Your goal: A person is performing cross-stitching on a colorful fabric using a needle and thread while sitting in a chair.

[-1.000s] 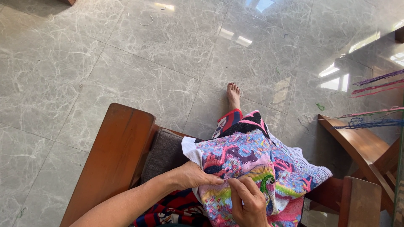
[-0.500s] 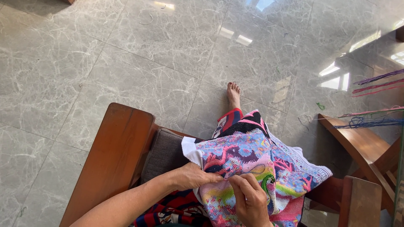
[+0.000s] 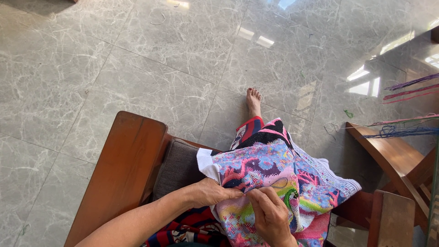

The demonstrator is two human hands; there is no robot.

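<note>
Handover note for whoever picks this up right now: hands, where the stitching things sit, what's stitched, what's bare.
Left hand: grips the folded edge of the multicoloured cross-stitch cloth on the lap.
Right hand: fingertips pinched on the cloth beside the left hand; no needle can be made out.
Cloth drapes over the knees, beside the wooden armchair arm. Loose coloured threads hang at the right, over a wooden stand.
Stitched: most of the visible cloth carries colour.
Bare: white margin strips along the edges.

Bare forearms, no sleeves, bare foot (image 3: pixel 253 101), red-blue-black patterned garment (image 3: pixel 249 130)
</note>
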